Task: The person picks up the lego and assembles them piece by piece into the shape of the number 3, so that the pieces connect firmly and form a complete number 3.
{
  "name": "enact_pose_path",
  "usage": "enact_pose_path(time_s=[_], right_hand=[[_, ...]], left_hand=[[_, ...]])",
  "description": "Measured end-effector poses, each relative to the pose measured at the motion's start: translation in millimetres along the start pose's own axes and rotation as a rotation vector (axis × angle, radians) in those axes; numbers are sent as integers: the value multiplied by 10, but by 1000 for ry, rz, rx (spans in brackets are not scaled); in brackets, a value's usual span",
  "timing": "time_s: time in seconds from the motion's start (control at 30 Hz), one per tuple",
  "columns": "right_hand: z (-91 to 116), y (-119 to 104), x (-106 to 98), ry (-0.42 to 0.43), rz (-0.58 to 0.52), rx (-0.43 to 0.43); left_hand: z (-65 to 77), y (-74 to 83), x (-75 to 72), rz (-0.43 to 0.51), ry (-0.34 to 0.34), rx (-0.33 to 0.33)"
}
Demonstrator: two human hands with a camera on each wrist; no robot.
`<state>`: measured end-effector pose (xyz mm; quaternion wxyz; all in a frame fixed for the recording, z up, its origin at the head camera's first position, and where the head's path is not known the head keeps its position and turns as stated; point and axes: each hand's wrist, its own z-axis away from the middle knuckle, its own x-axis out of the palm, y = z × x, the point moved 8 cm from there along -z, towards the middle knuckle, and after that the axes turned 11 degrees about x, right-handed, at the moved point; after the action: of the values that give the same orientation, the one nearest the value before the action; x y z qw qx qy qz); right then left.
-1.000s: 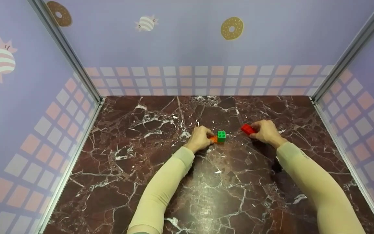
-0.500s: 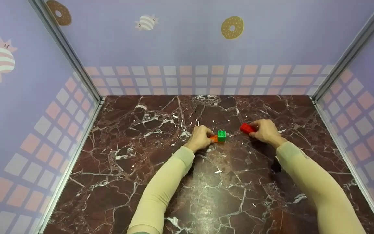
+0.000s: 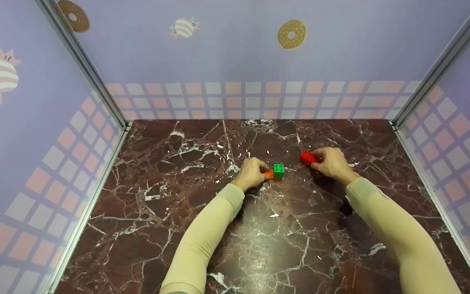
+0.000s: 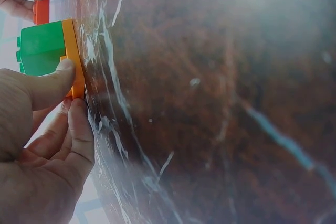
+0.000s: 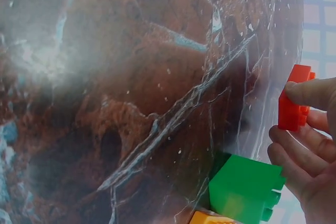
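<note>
In the head view, my left hand (image 3: 251, 173) pinches the end of an orange building brick (image 3: 268, 174) low on the table. A green toy brick (image 3: 278, 171) with studs on top stands on that orange piece; the left wrist view shows the thumb on the orange brick (image 4: 72, 40) beside the green block (image 4: 42, 48). To the right, my right hand (image 3: 333, 163) pinches a red brick (image 3: 308, 157) between thumb and fingers. The red brick (image 5: 292, 103) is tilted, studs facing away from the thumb side in the right wrist view, and apart from the green one.
Near the right hand, the right wrist view shows another green brick (image 5: 244, 190) with an orange piece (image 5: 210, 218) by it, hidden in the head view. The dark marbled tabletop (image 3: 259, 253) is bounded by patterned lilac walls (image 3: 235, 61) at the back and both sides.
The right hand has shifted slightly left and away from the body, tilting the red brick as it moves. My left hand and the orange and green bricks stay in place.
</note>
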<state>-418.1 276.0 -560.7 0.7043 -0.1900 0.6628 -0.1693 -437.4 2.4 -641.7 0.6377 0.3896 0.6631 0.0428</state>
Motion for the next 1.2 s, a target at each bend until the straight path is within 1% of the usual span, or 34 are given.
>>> enact_pose_path(time_s=[0.33, 0.57, 0.7, 0.93, 1.03, 1.2], right_hand=[[-7, -97, -28, -8, -54, -10], [9, -207, -67, 29, -80, -55], [15, -244, -75, 36, -92, -57], [32, -256, -92, 36, -160, -45], [36, -255, -99, 51, -181, -50], [41, -265, -118, 80, -226, -68]], left_hand=[[-1, -14, 11, -4, -1, 0], [-13, -25, 10, -20, -15, 17], [-24, -31, 14, -16, -15, 28], [-37, -29, 17, -13, -4, 49], [-43, -23, 16, -16, 3, 61], [-45, -34, 27, -16, -5, 49]])
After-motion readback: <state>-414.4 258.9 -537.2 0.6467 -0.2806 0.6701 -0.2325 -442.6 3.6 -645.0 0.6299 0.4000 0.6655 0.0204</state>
